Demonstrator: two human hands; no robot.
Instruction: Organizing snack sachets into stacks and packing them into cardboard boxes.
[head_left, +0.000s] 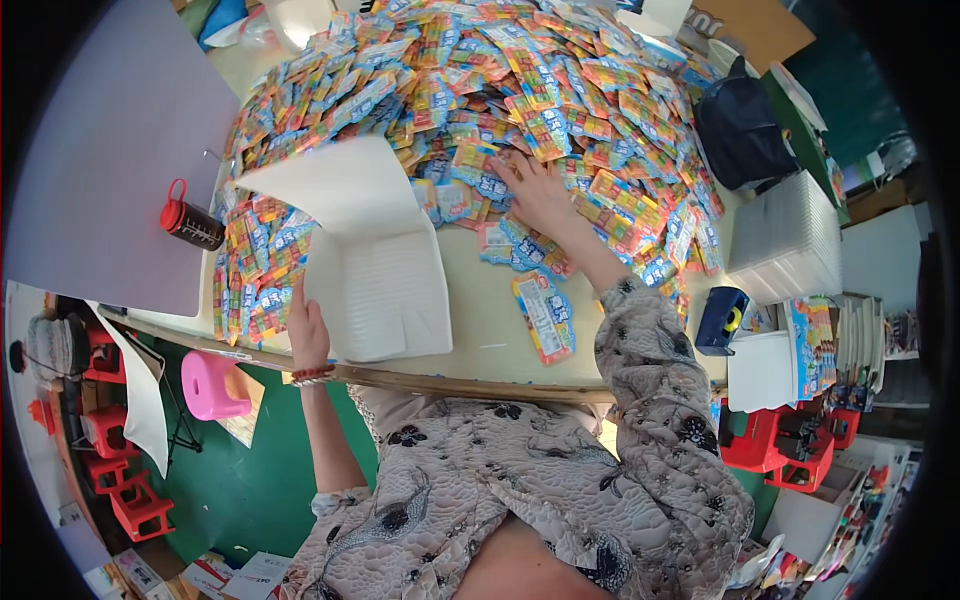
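My left hand (307,328) is closed on the left wall of an open white box (385,345), near the table's front edge. The box's lid stands raised at the back, and its inside shows ribbed white walls with no packets. My right hand (540,197) reaches forward into a big heap of small colourful packets (430,95). Its fingers are apart and stretched over a blue and yellow packet (478,168), touching it. Closer to me, one packet (543,318) lies by itself on the pale table, right of the box.
A dark bottle with a red cap (195,222) lies left of the heap. Stacked clear trays (785,240), a dark bag (740,130) and a blue tape dispenser (722,320) line the right side. Below, a pink stool (213,385) stands on the green floor.
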